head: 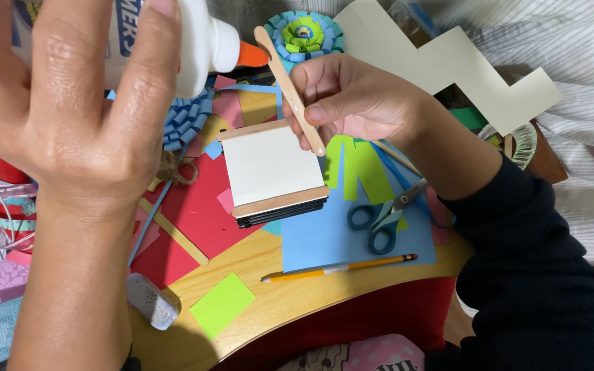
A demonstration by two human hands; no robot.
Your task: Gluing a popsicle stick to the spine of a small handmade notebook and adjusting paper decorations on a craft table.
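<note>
My left hand (70, 103) grips a white glue bottle (201, 41) held sideways, its orange tip (252, 55) pointing right and almost touching the top of a wooden craft stick (290, 89). My right hand (352, 96) pinches that stick between thumb and fingers, tilted over the table. Just below lies a small white card block (269, 168) with a wooden stick along its top and bottom edges and dark layers underneath.
Blue-handled scissors (379, 216), a yellow pencil (342, 268), a green paper cutout (359, 168) and blue paper (324, 237) lie on the wooden table (297, 288). Red paper, a green square (221, 304), paper rosettes (304, 34), a zigzag cream card (462, 62).
</note>
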